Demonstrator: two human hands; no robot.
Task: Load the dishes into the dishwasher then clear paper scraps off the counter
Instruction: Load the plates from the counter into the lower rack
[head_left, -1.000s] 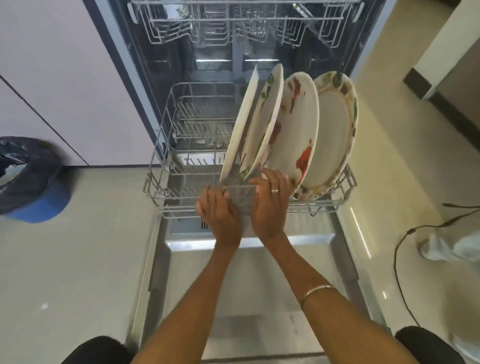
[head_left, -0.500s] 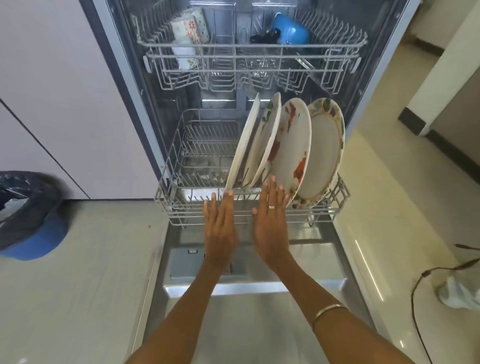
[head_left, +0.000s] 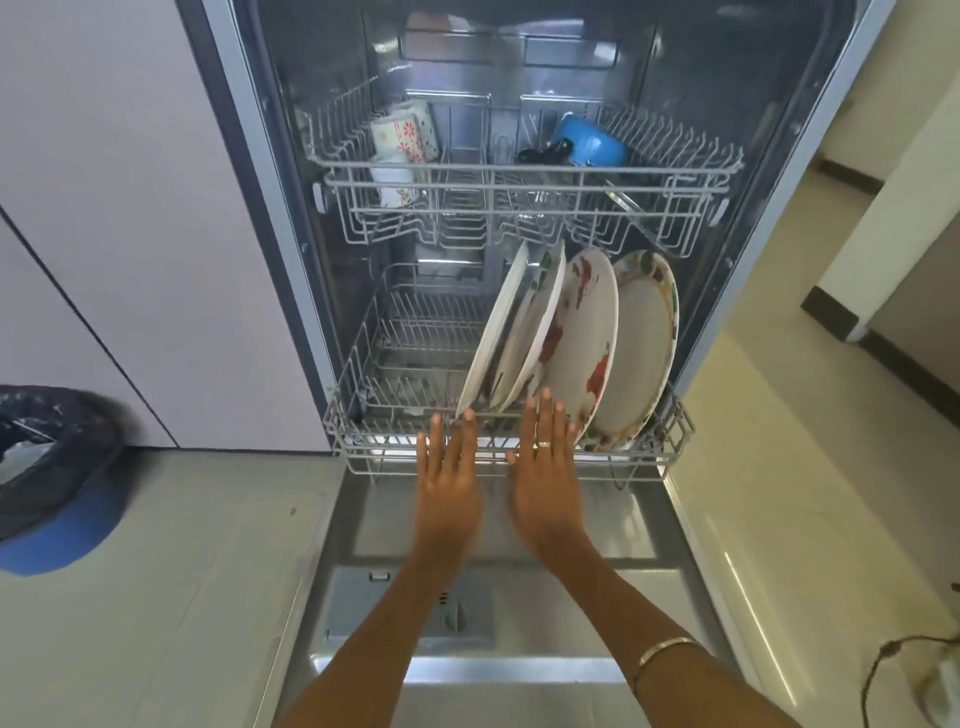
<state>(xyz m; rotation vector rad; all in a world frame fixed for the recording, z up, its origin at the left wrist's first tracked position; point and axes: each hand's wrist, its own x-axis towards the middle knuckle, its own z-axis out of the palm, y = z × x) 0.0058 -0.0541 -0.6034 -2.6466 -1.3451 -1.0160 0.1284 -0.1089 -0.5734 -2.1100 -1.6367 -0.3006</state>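
Both the left hand (head_left: 448, 480) and right hand (head_left: 545, 475) lie flat, fingers straight, against the lower rack (head_left: 358, 447). The dishwasher door (head_left: 519, 675) lies open over pale floor tiles (head_left: 156, 597), a lined bin (head_left: 47, 467) to the left.

Flat hands (head_left: 498, 483) at lower rack (head_left: 644, 457)

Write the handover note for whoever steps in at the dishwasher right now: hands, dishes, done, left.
Left hand and right hand: both open, fingers straight, at the front rim of the grey wire lower rack.
Four white floral plates stand on edge in the right of that rack.
Patterned mugs and a blue cup sit in the upper wire rack.
Left: slide the rack in, shut the steel door, clear paper scraps; counter not in view.
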